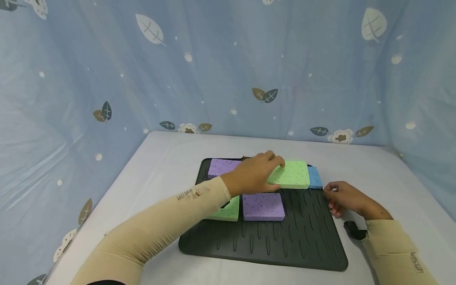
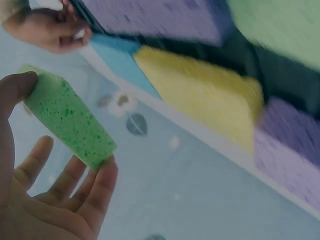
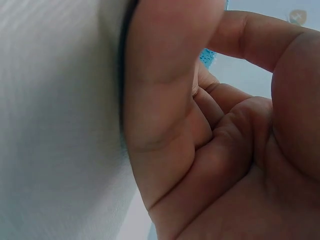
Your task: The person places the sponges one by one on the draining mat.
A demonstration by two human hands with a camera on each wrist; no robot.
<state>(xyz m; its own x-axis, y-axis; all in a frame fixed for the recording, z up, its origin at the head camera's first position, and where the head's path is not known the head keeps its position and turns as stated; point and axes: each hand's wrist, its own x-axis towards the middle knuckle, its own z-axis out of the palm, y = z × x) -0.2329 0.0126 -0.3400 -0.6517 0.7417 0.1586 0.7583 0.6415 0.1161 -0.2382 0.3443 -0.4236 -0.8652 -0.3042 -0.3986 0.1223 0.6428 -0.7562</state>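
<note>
My left hand [image 1: 254, 172] pinches a light green sponge [image 1: 290, 175] by its edges, thumb on one end and fingers on the other. It is above the back of a dark ridged mat [image 1: 270, 245]. Under and beside it lie a blue sponge [image 1: 314, 177] and a yellow sponge [image 2: 200, 97], the yellow one hidden in the head view. My right hand [image 1: 347, 200] rests at the mat's right edge beside the blue sponge, fingers curled, thumb against the index finger. Whether those fingertips pinch the mat's edge is hidden.
A purple sponge [image 1: 221, 166] lies at the mat's back left. In front of that row are another green sponge [image 1: 229, 211], partly behind my left forearm, and a purple sponge [image 1: 263, 207]. White cloth [image 1: 171, 154] surrounds the mat; a patterned blue curtain [image 1: 228, 71] hangs behind.
</note>
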